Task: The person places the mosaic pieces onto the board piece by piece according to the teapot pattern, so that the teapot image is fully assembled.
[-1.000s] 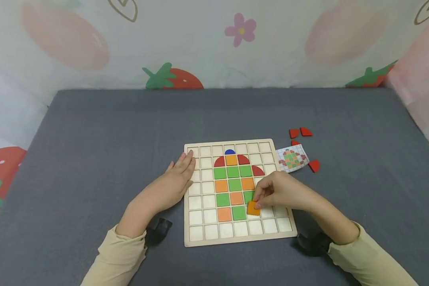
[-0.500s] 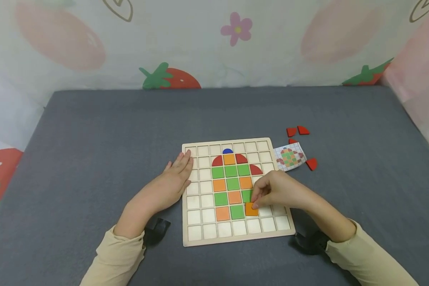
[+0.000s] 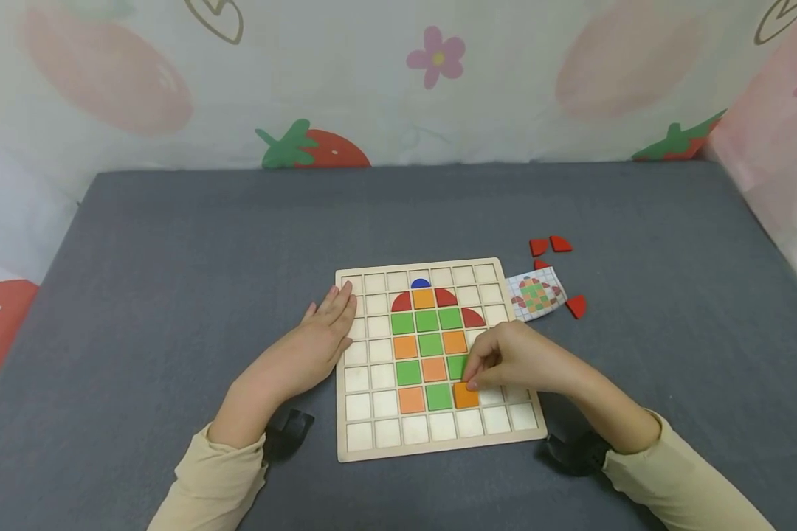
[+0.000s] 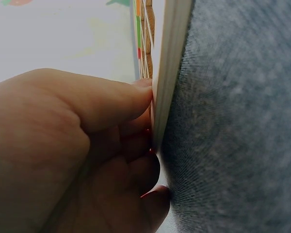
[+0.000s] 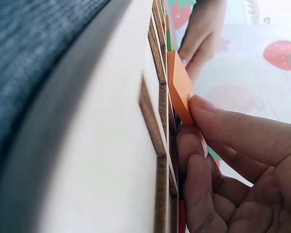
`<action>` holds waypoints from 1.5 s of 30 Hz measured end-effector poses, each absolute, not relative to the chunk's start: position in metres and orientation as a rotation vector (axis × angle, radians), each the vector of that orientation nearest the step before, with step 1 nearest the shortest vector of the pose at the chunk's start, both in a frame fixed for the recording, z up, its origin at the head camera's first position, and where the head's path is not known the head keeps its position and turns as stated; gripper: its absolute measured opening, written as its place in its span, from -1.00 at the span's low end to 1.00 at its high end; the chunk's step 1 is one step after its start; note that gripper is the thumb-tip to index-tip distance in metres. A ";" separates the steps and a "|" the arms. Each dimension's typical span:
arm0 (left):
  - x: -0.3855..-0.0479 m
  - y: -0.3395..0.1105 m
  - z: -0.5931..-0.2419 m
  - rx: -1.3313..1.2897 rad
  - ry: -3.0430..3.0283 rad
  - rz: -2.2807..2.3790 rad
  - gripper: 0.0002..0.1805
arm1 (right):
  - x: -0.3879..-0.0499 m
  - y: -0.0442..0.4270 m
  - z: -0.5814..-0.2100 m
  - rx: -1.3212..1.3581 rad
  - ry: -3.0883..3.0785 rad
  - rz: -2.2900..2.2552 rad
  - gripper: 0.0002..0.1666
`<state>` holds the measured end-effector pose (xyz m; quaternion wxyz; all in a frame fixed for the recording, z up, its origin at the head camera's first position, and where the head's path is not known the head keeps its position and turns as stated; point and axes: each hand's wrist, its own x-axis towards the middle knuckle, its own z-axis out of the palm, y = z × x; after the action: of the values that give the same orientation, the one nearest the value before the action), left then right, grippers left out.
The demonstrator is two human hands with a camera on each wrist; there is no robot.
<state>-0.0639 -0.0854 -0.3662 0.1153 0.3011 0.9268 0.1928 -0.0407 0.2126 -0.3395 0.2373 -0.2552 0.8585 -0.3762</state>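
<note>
A wooden grid board [image 3: 441,446] lies on the table, with green, orange, red and blue tiles in its cells. My left hand [image 3: 311,346] rests along the board's left edge with its fingers extended. In the left wrist view the thumb [image 4: 121,99] touches the board's rim [image 4: 167,68]. Over the lower right cells, my right hand [image 3: 521,358] pinches an orange square tile [image 3: 466,396] between thumb and fingertips. The right wrist view shows this tile [image 5: 178,85] slightly tilted against the grid, beside the green tile [image 3: 438,397] in the head view.
A pattern card [image 3: 536,293] lies against the board's right side. Several loose red quarter-round pieces surround it, one red piece [image 3: 576,306] to its right. A strawberry-print cloth [image 3: 398,88] hangs behind the grey table [image 3: 206,243].
The orange tile in my right hand has shifted slightly and now sits in line with the cell right of the bottom green tile. My left hand stays at the board's edge.
</note>
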 end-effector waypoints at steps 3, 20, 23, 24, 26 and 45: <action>-0.063 -0.086 -0.367 0.884 2.719 0.566 -0.41 | -0.040 0.212 -0.340 -0.695 2.354 -1.031 -0.94; -0.063 -0.085 -0.366 0.873 2.727 0.567 -0.41 | -0.041 0.217 -0.332 -0.659 2.321 -1.060 -0.92; -0.063 -0.085 -0.366 0.876 2.724 0.568 -0.41 | -0.045 0.227 -0.320 -0.601 2.321 -1.117 -0.94; -0.063 -0.085 -0.366 0.875 2.722 0.568 -0.41 | -0.046 0.232 -0.316 -0.579 2.342 -1.128 -0.92; -0.063 -0.085 -0.365 0.874 2.721 0.567 -0.40 | -0.049 0.244 -0.308 -0.518 2.373 -1.175 -0.87; -0.063 -0.086 -0.367 0.874 2.729 0.560 -0.40 | -0.071 0.337 -0.297 -0.119 2.632 -1.131 -0.65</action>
<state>-0.0629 -0.0855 -0.3669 0.1106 0.2975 0.9290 0.1905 -0.0711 0.3369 -0.2966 0.1365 -0.0411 0.9094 -0.3908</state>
